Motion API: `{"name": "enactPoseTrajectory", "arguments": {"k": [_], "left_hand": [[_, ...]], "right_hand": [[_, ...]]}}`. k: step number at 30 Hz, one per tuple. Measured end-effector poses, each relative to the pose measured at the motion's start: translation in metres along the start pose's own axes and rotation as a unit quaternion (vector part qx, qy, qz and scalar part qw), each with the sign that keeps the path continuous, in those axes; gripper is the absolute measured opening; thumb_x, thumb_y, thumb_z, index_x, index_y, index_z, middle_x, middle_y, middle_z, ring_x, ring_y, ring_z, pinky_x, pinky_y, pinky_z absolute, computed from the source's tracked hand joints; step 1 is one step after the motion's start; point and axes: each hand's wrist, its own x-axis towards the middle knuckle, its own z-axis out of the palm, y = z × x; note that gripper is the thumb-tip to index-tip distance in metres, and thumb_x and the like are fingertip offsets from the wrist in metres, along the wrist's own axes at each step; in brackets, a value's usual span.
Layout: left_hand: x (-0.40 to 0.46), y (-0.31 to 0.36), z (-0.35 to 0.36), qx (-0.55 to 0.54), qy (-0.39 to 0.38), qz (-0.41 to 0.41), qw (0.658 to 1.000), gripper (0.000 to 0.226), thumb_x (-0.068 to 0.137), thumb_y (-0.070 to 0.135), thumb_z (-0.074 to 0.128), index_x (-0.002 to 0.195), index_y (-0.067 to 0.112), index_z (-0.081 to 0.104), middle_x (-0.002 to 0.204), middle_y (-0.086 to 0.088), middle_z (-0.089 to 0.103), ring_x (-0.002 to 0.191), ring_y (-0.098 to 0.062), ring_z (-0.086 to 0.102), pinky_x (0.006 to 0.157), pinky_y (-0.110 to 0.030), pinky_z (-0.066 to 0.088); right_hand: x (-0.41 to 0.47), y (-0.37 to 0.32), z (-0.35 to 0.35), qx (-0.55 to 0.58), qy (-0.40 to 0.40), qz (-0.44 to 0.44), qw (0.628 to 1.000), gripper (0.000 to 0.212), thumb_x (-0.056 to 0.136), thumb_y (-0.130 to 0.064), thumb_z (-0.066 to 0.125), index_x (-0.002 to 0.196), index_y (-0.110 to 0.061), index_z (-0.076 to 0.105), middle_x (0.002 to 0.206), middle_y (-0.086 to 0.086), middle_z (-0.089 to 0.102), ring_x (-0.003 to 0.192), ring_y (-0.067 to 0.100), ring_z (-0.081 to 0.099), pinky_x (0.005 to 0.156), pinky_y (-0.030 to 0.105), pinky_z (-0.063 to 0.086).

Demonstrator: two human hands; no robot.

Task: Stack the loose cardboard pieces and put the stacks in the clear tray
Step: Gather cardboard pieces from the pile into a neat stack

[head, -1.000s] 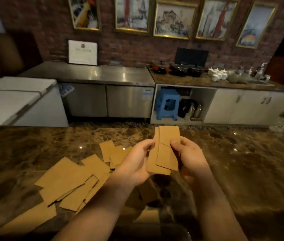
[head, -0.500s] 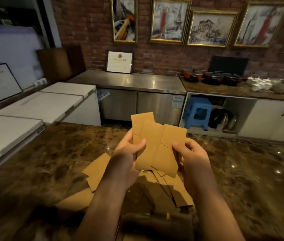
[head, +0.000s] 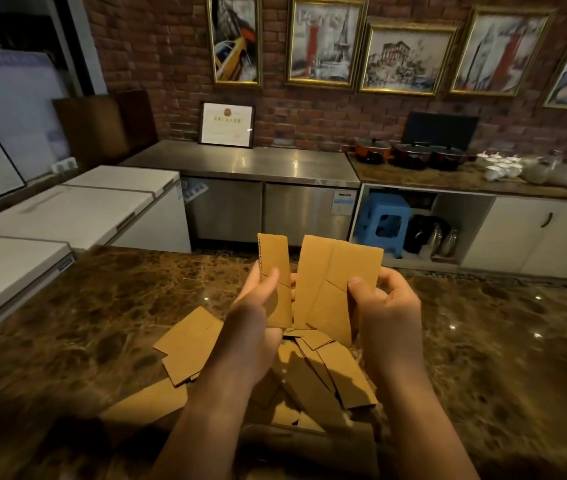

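Observation:
My left hand (head: 258, 306) grips a narrow brown cardboard piece (head: 275, 258), held upright above the counter. My right hand (head: 386, 306) pinches a wider bunch of overlapping cardboard pieces (head: 337, 271), also upright and fanned unevenly. A small gap separates the two held bunches at the top. Beneath both hands several loose cardboard pieces (head: 192, 344) lie scattered and overlapping on the dark marble counter (head: 102, 317). I cannot make out a clear tray; a dim shape at the near edge is too dark to tell.
White chest freezers (head: 67, 216) flank the counter on the left. Behind it run a steel cabinet (head: 261, 202), a blue stool (head: 382, 220), kettles and white cupboards. Pots and cups stand on the far worktop under framed pictures.
The held cardboard has split into two bunches, one in each hand, and they have moved apart. The camera has turned left and tilted up.

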Motion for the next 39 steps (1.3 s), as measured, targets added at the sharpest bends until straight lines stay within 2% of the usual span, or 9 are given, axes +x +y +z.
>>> {"name": "enactPoseTrajectory", "arguments": {"k": [6, 10, 13, 15, 18, 21, 27, 33, 39], "left_hand": [[-0.001, -0.008, 0.01, -0.042, -0.115, -0.006, 0.993, 0.037, 0.101, 0.028, 0.05, 0.133, 0.047, 0.044, 0.113, 0.03, 0.051, 0.111, 0.0, 0.051, 0.097, -0.032, 0.042], [0.0, -0.002, 0.008, -0.163, -0.016, -0.082, 0.983, 0.078, 0.09, 0.003, 0.067, 0.153, 0.024, 0.027, 0.148, 0.012, 0.038, 0.125, 0.005, 0.034, 0.071, 0.003, 0.041], [0.001, -0.009, 0.005, -0.138, -0.039, -0.08, 0.986, 0.043, 0.093, 0.017, 0.065, 0.133, 0.025, 0.053, 0.144, -0.009, 0.049, 0.124, -0.025, 0.051, 0.071, -0.023, 0.055], [0.005, -0.007, 0.001, -0.122, -0.088, -0.14, 0.979, 0.038, 0.097, 0.042, 0.053, 0.124, 0.016, 0.06, 0.118, -0.018, 0.066, 0.095, -0.033, 0.066, 0.066, -0.039, 0.053], [0.005, -0.007, 0.0, -0.051, -0.116, -0.119, 0.985, 0.056, 0.096, 0.057, 0.042, 0.118, 0.013, 0.068, 0.108, -0.017, 0.072, 0.085, -0.028, 0.064, 0.064, -0.035, 0.049], [0.005, -0.001, -0.007, -0.094, -0.165, -0.118, 0.975, 0.063, 0.094, 0.063, 0.038, 0.101, 0.014, 0.076, 0.098, -0.016, 0.072, 0.081, -0.026, 0.061, 0.065, -0.034, 0.046], [0.01, 0.009, -0.024, -0.122, -0.209, -0.113, 0.964, 0.067, 0.072, 0.041, 0.075, 0.127, 0.008, 0.055, 0.13, -0.025, 0.053, 0.103, -0.037, 0.058, 0.068, -0.043, 0.056], [0.014, 0.006, -0.027, -0.026, -0.185, -0.075, 0.98, 0.056, 0.064, 0.02, 0.07, 0.116, 0.003, 0.054, 0.121, -0.018, 0.052, 0.105, -0.038, 0.051, 0.072, -0.041, 0.052], [0.019, -0.001, -0.028, -0.066, -0.135, -0.054, 0.987, 0.04, 0.078, 0.027, 0.06, 0.118, 0.017, 0.062, 0.127, -0.019, 0.056, 0.119, -0.04, 0.052, 0.101, -0.055, 0.046]], "right_hand": [[-0.005, -0.001, 0.007, -0.068, 0.006, -0.043, 0.997, 0.011, 0.099, -0.022, 0.055, 0.106, -0.03, 0.052, 0.08, -0.013, 0.067, 0.069, 0.001, 0.069, 0.051, 0.018, 0.051], [0.0, -0.003, 0.002, -0.032, 0.025, -0.023, 0.999, 0.014, 0.099, -0.019, 0.055, 0.113, -0.021, 0.054, 0.092, -0.006, 0.069, 0.079, 0.009, 0.07, 0.056, 0.022, 0.053], [0.003, -0.007, -0.001, 0.038, 0.024, -0.022, 0.999, 0.014, 0.099, -0.017, 0.055, 0.113, -0.015, 0.058, 0.087, -0.005, 0.071, 0.074, 0.002, 0.071, 0.054, 0.015, 0.052], [0.003, -0.007, -0.001, 0.046, 0.001, -0.079, 0.996, 0.012, 0.1, -0.017, 0.054, 0.109, -0.023, 0.057, 0.087, -0.01, 0.074, 0.081, 0.005, 0.071, 0.06, 0.016, 0.055], [0.0, -0.003, -0.005, -0.015, -0.063, -0.248, 0.967, 0.013, 0.099, -0.017, 0.054, 0.103, -0.029, 0.057, 0.098, -0.022, 0.07, 0.094, 0.004, 0.068, 0.074, 0.022, 0.057], [0.001, 0.007, -0.013, -0.132, -0.136, -0.372, 0.909, 0.023, 0.096, -0.017, 0.052, 0.113, -0.031, 0.059, 0.12, -0.005, 0.065, 0.116, 0.009, 0.06, 0.089, 0.031, 0.055], [0.007, 0.015, -0.027, -0.299, -0.207, -0.447, 0.818, 0.025, 0.095, -0.019, 0.052, 0.117, -0.03, 0.059, 0.138, -0.013, 0.057, 0.137, 0.02, 0.044, 0.098, 0.052, 0.049], [0.004, 0.012, -0.029, -0.385, -0.198, -0.403, 0.806, 0.033, 0.089, -0.018, 0.055, 0.116, -0.036, 0.058, 0.148, -0.004, 0.044, 0.133, 0.035, 0.046, 0.098, 0.052, 0.049], [0.011, 0.01, -0.037, -0.376, -0.187, -0.409, 0.81, 0.021, 0.093, -0.03, 0.049, 0.11, -0.03, 0.062, 0.135, -0.012, 0.057, 0.129, 0.016, 0.046, 0.099, 0.043, 0.046]]}}
